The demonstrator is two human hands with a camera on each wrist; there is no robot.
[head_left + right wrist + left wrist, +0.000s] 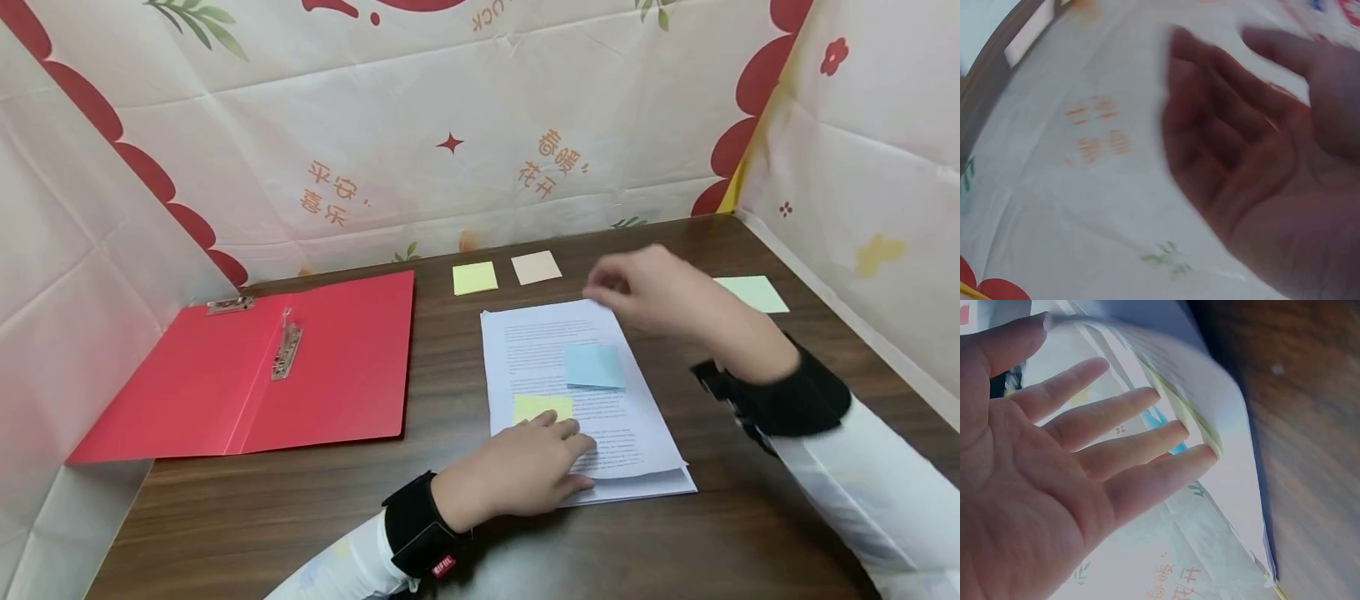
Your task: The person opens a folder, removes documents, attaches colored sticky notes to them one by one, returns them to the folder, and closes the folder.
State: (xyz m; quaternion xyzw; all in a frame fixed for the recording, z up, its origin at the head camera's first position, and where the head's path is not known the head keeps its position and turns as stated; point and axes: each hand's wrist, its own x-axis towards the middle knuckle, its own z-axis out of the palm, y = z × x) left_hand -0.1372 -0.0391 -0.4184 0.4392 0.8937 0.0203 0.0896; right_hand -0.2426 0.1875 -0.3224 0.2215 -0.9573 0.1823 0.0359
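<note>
A stack of printed sheets (517, 350) lies on the table, bearing a blue sticky note (594, 367) and a yellow sticky note (542, 407). My left hand (517, 475) rests on the lower part of the stack, fingers spread, fingertips right at the yellow note's lower edge. In the left wrist view the straight fingers (1141, 481) reach over the page, whose near edge bows up. Above the top right corner of the stack hovers my right hand (660, 296), holding nothing. Its fingers (1191, 137) are loosely bent with the thumb apart, slightly blurred in the right wrist view.
To the left, a red folder (337, 367) lies spread flat with a metal clip (287, 350). Behind the stack sit another yellow note (475, 278) and a pale pink note (536, 267). A pale green note (756, 294) is partly behind the right forearm. Cloth walls border the table.
</note>
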